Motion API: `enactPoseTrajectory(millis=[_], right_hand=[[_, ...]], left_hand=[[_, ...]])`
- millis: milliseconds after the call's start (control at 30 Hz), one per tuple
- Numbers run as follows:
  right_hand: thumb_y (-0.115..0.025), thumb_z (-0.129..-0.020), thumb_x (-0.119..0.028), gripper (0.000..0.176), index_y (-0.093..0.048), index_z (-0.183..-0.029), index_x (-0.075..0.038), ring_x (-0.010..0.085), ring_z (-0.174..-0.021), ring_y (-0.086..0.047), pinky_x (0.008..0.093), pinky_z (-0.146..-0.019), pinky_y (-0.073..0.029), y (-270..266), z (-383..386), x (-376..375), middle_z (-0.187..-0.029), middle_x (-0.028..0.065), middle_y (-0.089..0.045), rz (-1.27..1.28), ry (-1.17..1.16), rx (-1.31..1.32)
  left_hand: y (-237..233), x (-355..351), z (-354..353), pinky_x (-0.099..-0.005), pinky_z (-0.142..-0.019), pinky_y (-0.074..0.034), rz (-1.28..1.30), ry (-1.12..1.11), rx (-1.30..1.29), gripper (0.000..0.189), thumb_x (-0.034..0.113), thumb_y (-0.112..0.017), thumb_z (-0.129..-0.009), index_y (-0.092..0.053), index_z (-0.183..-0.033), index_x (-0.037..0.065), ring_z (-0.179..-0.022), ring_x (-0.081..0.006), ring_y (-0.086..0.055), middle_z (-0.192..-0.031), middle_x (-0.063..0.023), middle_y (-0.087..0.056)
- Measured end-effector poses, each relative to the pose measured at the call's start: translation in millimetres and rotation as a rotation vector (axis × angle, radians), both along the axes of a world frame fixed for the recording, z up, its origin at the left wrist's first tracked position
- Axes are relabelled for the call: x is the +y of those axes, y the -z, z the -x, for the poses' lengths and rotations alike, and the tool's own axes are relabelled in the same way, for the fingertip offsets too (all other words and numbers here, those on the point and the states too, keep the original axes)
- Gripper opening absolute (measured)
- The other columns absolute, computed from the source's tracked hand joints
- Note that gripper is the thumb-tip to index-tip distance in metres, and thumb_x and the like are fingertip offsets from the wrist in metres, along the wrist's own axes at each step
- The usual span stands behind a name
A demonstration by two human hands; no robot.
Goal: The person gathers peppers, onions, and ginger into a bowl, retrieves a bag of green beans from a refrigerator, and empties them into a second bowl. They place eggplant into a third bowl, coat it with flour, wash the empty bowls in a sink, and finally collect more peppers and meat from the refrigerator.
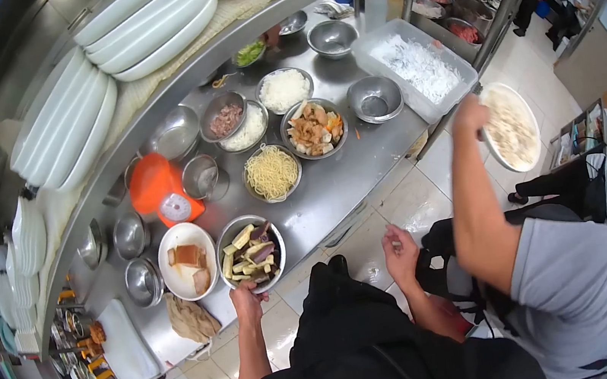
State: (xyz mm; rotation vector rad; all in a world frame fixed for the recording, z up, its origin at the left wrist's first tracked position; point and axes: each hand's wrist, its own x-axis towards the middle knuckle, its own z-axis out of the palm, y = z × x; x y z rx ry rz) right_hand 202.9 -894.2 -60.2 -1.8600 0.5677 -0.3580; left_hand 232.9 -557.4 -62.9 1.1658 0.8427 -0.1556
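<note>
My left hand [248, 304] grips the near rim of a steel bowl [280, 265] at the counter's front edge. Cut eggplant pieces [250, 253] with pale flesh and purple skin fill this bowl. Over the floor, apart from the counter, my right hand [401, 252] hangs loosely curled with nothing in it. Left of the eggplant bowl sits a white bowl [166, 250] with browned blocks of meat [190, 258]. Behind it stand a bowl of yellow noodles [271, 173] and an orange kitchen scale [174, 206].
At the right, a co-worker in a grey shirt [577, 284] holds a white oval dish [527, 110] of pale food. Bowls of rice [286, 90] and mixed pieces [315, 129] stand farther back, beside a plastic tub [469, 76] of white contents. Stacked plates [71, 113] line the overhead shelf.
</note>
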Motion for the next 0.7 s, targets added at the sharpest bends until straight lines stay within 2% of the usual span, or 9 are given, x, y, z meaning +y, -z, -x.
enactPoseTrajectory(millis=[100,167,267,333,400,567,633,667,700], right_hand=[[-0.06,-0.08,-0.004,0.023,-0.061,-0.103,-0.004,0.0128,-0.078,-0.057,0.0241,-0.06,-0.046,-11,-61,-1,-0.086,0.005,-0.058,-0.015,0.024,-0.148],[-0.06,-0.08,-0.005,0.023,-0.061,-0.103,-0.004,0.0139,-0.078,-0.057,0.0244,-0.061,-0.046,-21,-100,-9,-0.085,0.0058,-0.058,0.04,0.064,-0.215],[-0.062,-0.079,-0.008,0.026,-0.062,-0.105,-0.005,0.0152,-0.077,-0.058,0.026,-0.063,-0.047,-43,-158,-44,-0.087,0.0071,-0.06,0.186,0.152,-0.266],[-0.063,-0.076,-0.01,0.028,-0.063,-0.104,-0.006,0.0207,-0.077,-0.061,0.0309,-0.066,-0.049,-47,-197,-85,-0.09,0.0107,-0.063,0.28,0.176,-0.239],[-0.064,-0.074,-0.013,0.03,-0.064,-0.102,-0.006,0.0274,-0.079,-0.062,0.0356,-0.071,-0.049,-56,-233,-137,-0.094,0.0154,-0.064,0.534,0.174,-0.152],[-0.068,-0.07,-0.027,0.039,-0.064,-0.101,-0.004,0.0315,-0.092,-0.061,0.0376,-0.082,-0.047,-56,-317,-255,-0.102,0.0197,-0.062,0.564,0.05,0.189],[-0.068,-0.07,-0.039,0.051,-0.062,-0.105,-0.003,0.0322,-0.103,-0.057,0.0386,-0.086,-0.046,-20,-351,-293,-0.11,0.0203,-0.059,0.73,-0.032,0.575],[-0.068,-0.07,-0.047,0.069,-0.051,-0.12,-0.002,0.0358,-0.107,-0.054,0.0407,-0.084,-0.049,-3,-367,-307,-0.117,0.0166,-0.056,0.639,-0.18,0.824],[-0.067,-0.072,-0.047,0.067,-0.052,-0.12,-0.003,0.0385,-0.108,-0.052,0.0515,-0.077,-0.051,-17,-361,-294,-0.126,0.0148,-0.05,0.397,-0.272,0.879]], left_hand=[[-22,-21,-6,-0.0325,-0.032,-0.039,0.003,0.035,-0.099,0.024,0.001,-0.043,-0.067,-0.049,-0.086,-0.012,-0.042,-0.0241,-0.051,-0.069,-0.0192,-0.055],[-32,-31,-15,-0.032,-0.032,-0.04,-0.06,0.173,-0.067,0.026,0.002,-0.043,-0.065,-0.051,-0.085,-0.014,-0.041,-0.0244,-0.052,-0.066,-0.0191,-0.056],[-53,-57,-38,-0.0318,-0.032,-0.04,0.023,0.354,-0.086,0.029,0.003,-0.045,-0.064,-0.051,-0.086,-0.015,-0.041,-0.0247,-0.052,-0.065,-0.0192,-0.056],[-57,-78,-58,-0.032,-0.033,-0.04,0.067,0.465,-0.108,0.027,0.003,-0.046,-0.065,-0.052,-0.085,-0.014,-0.041,-0.0243,-0.052,-0.064,-0.0192,-0.056],[-71,-111,-84,-0.032,-0.033,-0.04,0.103,0.557,-0.184,0.024,0.003,-0.046,-0.067,-0.052,-0.085,-0.013,-0.042,-0.024,-0.053,-0.065,-0.019,-0.057],[-86,-185,-156,-0.0319,-0.034,-0.042,0.139,0.609,-0.215,0.021,0.003,-0.045,-0.07,-0.051,-0.083,-0.012,-0.043,-0.0246,-0.054,-0.068,-0.0199,-0.057],[-91,-210,-188,-0.0318,-0.035,-0.043,0.097,0.596,-0.208,0.02,0.005,-0.045,-0.072,-0.051,-0.08,-0.013,-0.043,-0.0255,-0.055,-0.069,-0.0214,-0.058],[-92,-220,-203,-0.032,-0.035,-0.043,0.058,0.595,-0.209,0.021,0.006,-0.045,-0.072,-0.052,-0.081,-0.012,-0.043,-0.0254,-0.055,-0.069,-0.021,-0.058],[-95,-229,-218,-0.0321,-0.035,-0.043,0.054,0.573,-0.217,0.021,0.006,-0.045,-0.072,-0.052,-0.081,-0.012,-0.043,-0.0253,-0.055,-0.069,-0.0208,-0.059]])
